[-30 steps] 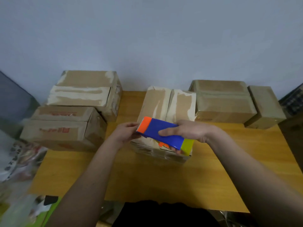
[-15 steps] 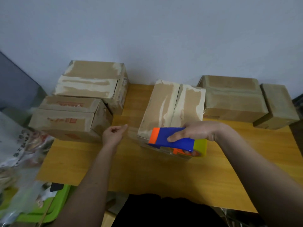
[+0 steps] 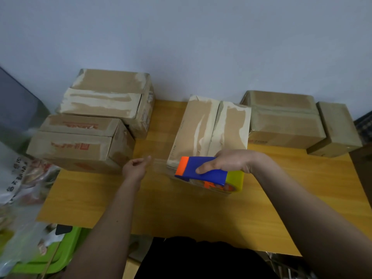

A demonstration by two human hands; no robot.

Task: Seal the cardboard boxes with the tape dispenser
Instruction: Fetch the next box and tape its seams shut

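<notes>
Right hand: the right hand (image 3: 229, 161) is closed over the top of the tape dispenser (image 3: 207, 174), lower centre of the frame, with the fingers laid on its blue body.
Left hand: the left hand (image 3: 136, 168), just left of centre, pinches the free end of the clear tape (image 3: 159, 165), which is drawn out thin and almost invisible.
Tape dispenser: hard smooth plastic in blue, orange and yellow-green; it is judged light and stiff, best held across the blue body, as it is now.
Tape: a soft, sticky film; it is likely to wrinkle or stick to itself if tension is lost.
Middle box (image 3: 209, 127): it stands behind the dispenser at centre; its two top flaps meet at an open seam, and the brown card is torn pale by old tape. It is judged rigid but easy to dent.
Other boxes: two lie at the left (image 3: 80, 141), two at the upper right (image 3: 281, 117).
Tabletop (image 3: 181, 214): smooth yellow wood grain.
</notes>
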